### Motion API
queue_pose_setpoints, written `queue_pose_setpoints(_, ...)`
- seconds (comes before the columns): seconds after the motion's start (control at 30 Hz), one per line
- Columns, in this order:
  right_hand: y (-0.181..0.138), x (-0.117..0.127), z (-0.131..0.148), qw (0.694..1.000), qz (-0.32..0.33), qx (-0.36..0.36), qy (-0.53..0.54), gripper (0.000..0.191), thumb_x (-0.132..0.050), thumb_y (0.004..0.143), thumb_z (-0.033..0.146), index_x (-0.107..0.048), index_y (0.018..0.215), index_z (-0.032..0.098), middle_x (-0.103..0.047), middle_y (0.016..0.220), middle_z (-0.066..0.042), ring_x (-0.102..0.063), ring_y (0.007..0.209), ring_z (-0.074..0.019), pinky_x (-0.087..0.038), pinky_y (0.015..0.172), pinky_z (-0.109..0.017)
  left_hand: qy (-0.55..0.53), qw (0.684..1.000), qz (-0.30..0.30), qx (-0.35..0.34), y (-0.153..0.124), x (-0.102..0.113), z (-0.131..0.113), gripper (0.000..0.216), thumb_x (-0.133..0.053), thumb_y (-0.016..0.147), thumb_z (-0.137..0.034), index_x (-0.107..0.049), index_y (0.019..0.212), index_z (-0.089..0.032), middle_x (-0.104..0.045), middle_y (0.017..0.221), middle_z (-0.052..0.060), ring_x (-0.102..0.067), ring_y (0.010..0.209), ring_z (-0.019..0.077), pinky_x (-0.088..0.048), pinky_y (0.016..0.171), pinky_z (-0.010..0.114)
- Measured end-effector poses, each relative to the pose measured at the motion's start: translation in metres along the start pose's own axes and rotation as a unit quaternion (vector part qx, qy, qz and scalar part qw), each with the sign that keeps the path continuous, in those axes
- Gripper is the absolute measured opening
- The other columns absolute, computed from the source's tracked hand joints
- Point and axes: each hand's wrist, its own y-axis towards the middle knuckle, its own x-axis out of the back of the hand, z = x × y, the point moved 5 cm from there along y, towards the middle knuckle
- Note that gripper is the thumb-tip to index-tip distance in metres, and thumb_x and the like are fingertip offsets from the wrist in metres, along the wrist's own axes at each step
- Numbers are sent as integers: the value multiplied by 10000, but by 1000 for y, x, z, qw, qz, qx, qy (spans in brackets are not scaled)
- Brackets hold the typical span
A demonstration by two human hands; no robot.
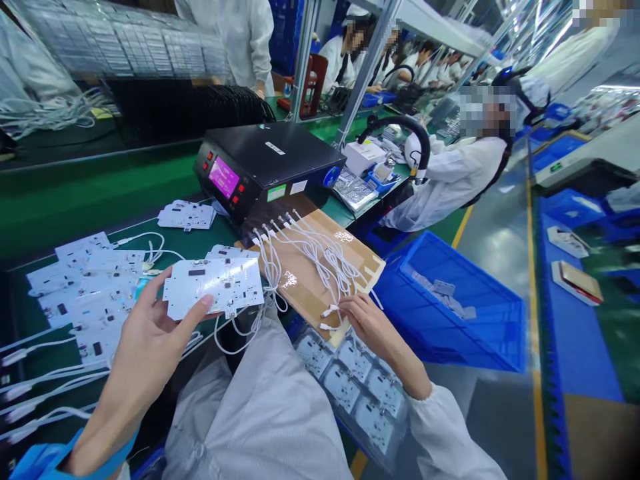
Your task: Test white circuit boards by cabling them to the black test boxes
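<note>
My left hand [155, 327] grips a white circuit board [215, 287], thumb on top and fingers beneath. Another white board shows partly behind it. On the right, my right hand [367, 320] has its fingers curled together at the ends of white cables [330, 260], at the edge of a brown cardboard sheet [285, 267]; pale plugs [329, 311] stick out beside the fingertips. These cables run from the front of a black tester box [270, 160] with a lit pink screen. Loose white boards [100, 287] lie overlapping on the green bench at left.
Beside the cardboard stands a blue bin [455, 327] with several white pieces inside. Below my right arm is a clear tray [350, 387] of boards. White cables [50, 380] cross the lower left. A seated co-worker [450, 167] is at the bench beyond.
</note>
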Motion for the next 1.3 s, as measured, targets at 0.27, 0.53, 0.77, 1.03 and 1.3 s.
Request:
queue_pose_setpoints(0.27,-28,30,-36,996,41,-57,-55,294,-447,1019,172,-737,1018,220,-729,1125,-121,-672,1023,-262,-602,887,-463,3,1000,-7,-5,5,3,13,925,-875,778,-380,-418,1576,-282,-770,1166,97,-724,1176,303,-565,1109,493)
queue_pose_setpoints(0.53,20,0,-6,997,70,-32,8,459,-452,926,47,-745,1196,274,-602,1423,-107,-644,1079,-224,-554,935,-425,-43,999,13,-14,-3,-11,6,789,-834,797,-245,-468,1496,-238,-750,1240,102,-750,1115,284,-662,953,402)
queue_pose_setpoints(0.77,39,-5,-5,984,66,-93,138,161,-579,944,259,-707,1036,229,-689,1136,-68,-619,769,-158,-537,756,-322,-48,999,0,26,1,-20,17,716,-777,846,-142,-421,1462,-225,-782,1158,102,-771,1062,243,-639,976,372)
queue_pose_setpoints(1.03,69,-15,41,847,-77,-168,499,252,-589,1011,471,-566,1069,227,-728,985,-63,-682,565,-150,-580,533,-305,-138,990,9,18,8,-36,28,893,-845,790,-176,-335,1520,-237,-723,1315,139,-755,1112,267,-598,1051,484)
queue_pose_setpoints(1.3,73,-30,102,903,-225,-27,366,158,-683,968,161,-763,1082,237,-724,766,1,-683,624,-122,-578,656,-273,-184,982,30,-25,16,-49,38,928,-894,750,-289,-389,1528,-284,-690,1358,124,-702,1219,292,-586,1071,503)
